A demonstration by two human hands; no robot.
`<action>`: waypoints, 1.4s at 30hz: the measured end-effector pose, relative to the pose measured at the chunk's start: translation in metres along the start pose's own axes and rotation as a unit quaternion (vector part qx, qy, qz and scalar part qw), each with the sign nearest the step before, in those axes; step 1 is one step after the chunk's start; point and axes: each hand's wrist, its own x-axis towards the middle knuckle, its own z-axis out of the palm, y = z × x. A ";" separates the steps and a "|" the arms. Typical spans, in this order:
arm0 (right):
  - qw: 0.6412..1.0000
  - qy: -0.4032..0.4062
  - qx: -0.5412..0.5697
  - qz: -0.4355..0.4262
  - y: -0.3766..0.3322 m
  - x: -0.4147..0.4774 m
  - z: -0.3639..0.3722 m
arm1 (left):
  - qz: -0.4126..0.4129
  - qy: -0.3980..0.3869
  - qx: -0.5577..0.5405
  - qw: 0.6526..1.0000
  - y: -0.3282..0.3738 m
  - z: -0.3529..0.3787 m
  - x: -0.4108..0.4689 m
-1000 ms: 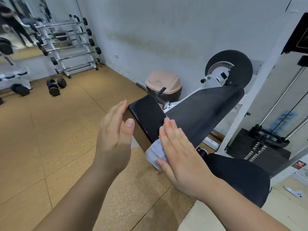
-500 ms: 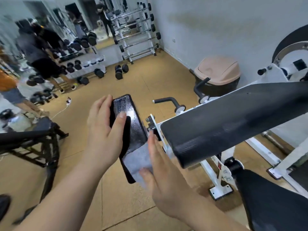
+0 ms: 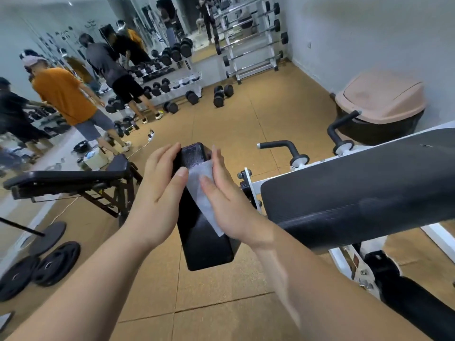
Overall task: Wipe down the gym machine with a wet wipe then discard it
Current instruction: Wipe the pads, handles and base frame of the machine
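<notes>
A narrow black pad (image 3: 205, 244) of the gym machine juts toward me at the centre, its far end shiny and wet. A white wet wipe (image 3: 200, 190) lies flat on its upper right part. My right hand (image 3: 226, 205) presses the wipe against the pad with straight fingers. My left hand (image 3: 161, 193) rests on the pad's left side, fingers along the edge and thumb on top. The machine's wide black pad (image 3: 357, 190) stretches to the right on a white frame (image 3: 253, 187). A bin with a pink lid (image 3: 380, 97) stands by the wall at the right.
Black handles (image 3: 286, 146) stick up behind the wide pad. A black bench (image 3: 71, 179) stands at the left, with weight plates (image 3: 49, 264) on the floor below it. Dumbbell racks (image 3: 172, 72) and several people stand at the far left by a mirror.
My view has swung left and the narrow pad now points toward me. My right hand has slid the wipe up the pad toward its far end. The left hand stays on the pad's side.
</notes>
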 end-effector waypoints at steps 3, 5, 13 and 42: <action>0.999 -0.033 0.008 0.013 0.026 -0.039 0.006 | 0.005 -0.001 0.042 0.999 -0.002 0.001 -0.002; 0.997 -0.047 0.037 0.041 0.040 -0.058 0.008 | 0.004 0.001 0.054 0.999 -0.002 0.002 -0.002; 0.999 -0.002 0.032 0.024 -0.015 0.015 -0.006 | 0.009 0.003 0.051 0.999 -0.002 0.002 -0.002; 0.970 0.223 -0.093 0.034 0.046 -0.090 0.070 | 0.120 0.095 -0.009 0.988 -0.030 0.012 0.003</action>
